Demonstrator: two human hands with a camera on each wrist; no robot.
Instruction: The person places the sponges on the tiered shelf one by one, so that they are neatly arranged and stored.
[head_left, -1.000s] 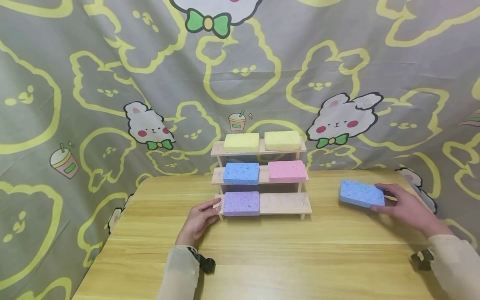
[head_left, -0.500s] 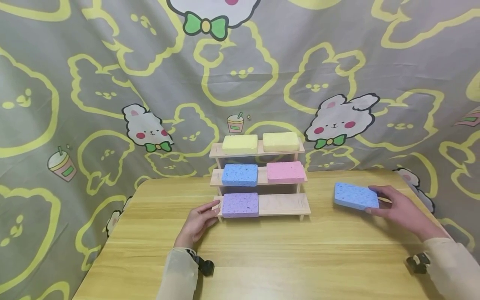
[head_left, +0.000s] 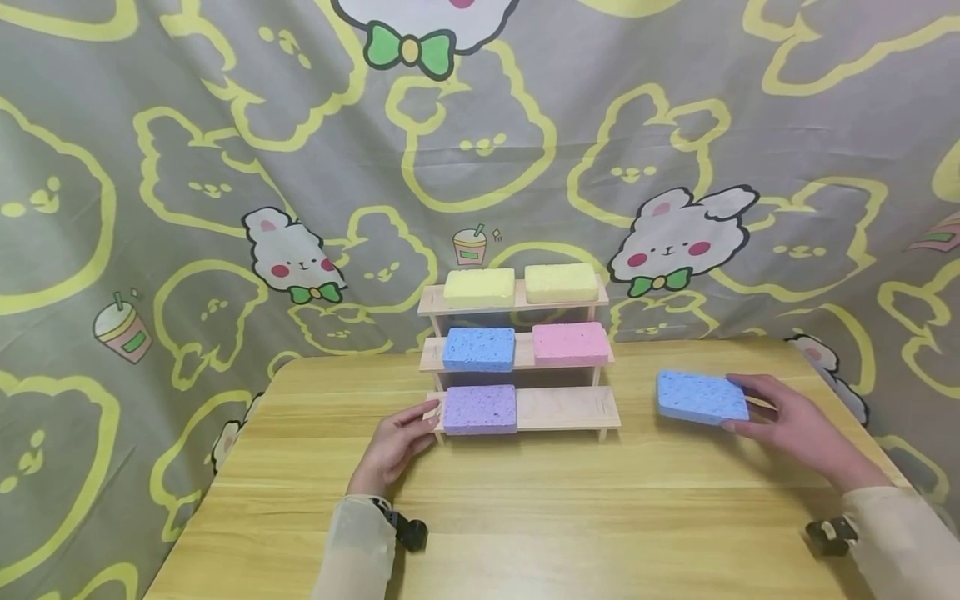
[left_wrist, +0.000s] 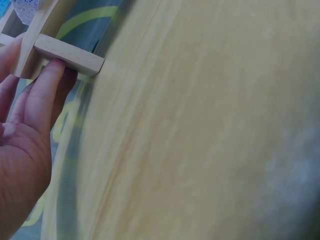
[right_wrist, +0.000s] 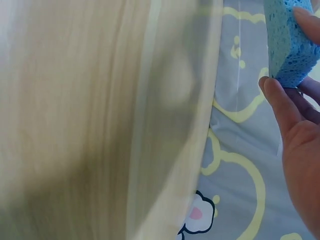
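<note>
My right hand (head_left: 798, 429) pinches a blue sponge (head_left: 701, 397) by its right end, holding it above the table to the right of a three-tier wooden shelf (head_left: 566, 408). In the right wrist view, thumb and fingers press opposite faces of the blue sponge (right_wrist: 292, 42). My left hand (head_left: 393, 442) grips the left end of the lowest tier; the left wrist view shows fingers under the wooden board (left_wrist: 70, 54). Beside that hand, a purple sponge (head_left: 480, 409) lies on the left half of the tier, whose right half is bare.
On the middle tier lie another blue sponge (head_left: 478, 348) and a pink sponge (head_left: 571, 342). Two yellow sponges (head_left: 480, 287) sit on the top tier. Behind the wooden table (head_left: 525, 508) hangs a grey patterned curtain (head_left: 480, 125).
My right hand has carried the blue sponge a little to the left, toward the shelf. The left hand keeps its grip on the shelf's left end.
</note>
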